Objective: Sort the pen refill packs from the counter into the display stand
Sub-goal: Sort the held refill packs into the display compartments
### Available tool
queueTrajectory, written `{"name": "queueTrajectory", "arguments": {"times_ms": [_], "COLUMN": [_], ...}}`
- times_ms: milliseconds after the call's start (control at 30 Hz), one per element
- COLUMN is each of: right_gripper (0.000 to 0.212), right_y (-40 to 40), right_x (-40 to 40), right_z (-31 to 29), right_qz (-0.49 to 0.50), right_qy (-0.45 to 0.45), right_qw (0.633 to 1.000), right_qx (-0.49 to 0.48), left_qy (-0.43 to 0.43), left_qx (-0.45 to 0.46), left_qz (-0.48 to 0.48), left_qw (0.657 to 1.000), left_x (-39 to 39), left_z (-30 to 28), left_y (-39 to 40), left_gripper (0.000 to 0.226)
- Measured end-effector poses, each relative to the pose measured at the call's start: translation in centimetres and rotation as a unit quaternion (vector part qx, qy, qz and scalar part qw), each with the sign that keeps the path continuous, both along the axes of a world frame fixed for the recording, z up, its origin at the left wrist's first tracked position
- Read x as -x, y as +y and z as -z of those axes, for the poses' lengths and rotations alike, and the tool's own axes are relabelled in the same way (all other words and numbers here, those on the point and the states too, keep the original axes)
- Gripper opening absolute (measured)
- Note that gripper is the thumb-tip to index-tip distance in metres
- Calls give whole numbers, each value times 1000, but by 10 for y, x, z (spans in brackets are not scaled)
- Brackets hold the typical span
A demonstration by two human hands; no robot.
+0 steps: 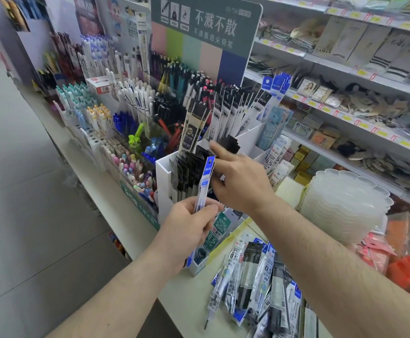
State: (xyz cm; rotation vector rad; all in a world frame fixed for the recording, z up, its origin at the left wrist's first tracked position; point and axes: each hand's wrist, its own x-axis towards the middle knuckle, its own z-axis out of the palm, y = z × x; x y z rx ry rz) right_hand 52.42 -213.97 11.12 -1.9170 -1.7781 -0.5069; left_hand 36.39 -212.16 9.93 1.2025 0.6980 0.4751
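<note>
Now your left hand [189, 223] pinches a blue-topped refill pack [205, 178] upright, ready to slot. Your right hand [238, 179], fingers extended and holding nothing, parts black packs in the white display stand [163, 181], likely making room. More packs [252, 276] wait on the desk [187, 289].

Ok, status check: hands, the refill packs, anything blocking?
Left hand grips blue refill pack. Right hand open, fingers at display stand packs. Loose pile on counter. Nothing blocking.
</note>
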Motion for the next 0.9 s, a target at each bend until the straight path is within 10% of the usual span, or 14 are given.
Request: {"name": "queueTrajectory", "arguments": {"times_ms": [267, 467, 900], "right_gripper": [34, 23, 21], "right_y": [-14, 1, 21], "right_x": [-1, 6, 15], "right_z": [5, -2, -11], "right_qz": [122, 181, 192], "right_qy": [259, 335, 267], "right_qw": [938, 924, 933], "right_qx": [-193, 37, 145], "left_qy": [-4, -2, 7], "left_qx": [5, 5, -3], "left_qz": [-6, -7, -9], "left_qw": [1000, 1000, 1000], "left_x": [1, -2, -6], "left_z": [0, -1, 0], "left_y": [0, -1, -1], "left_gripper": [20, 19, 16]}}
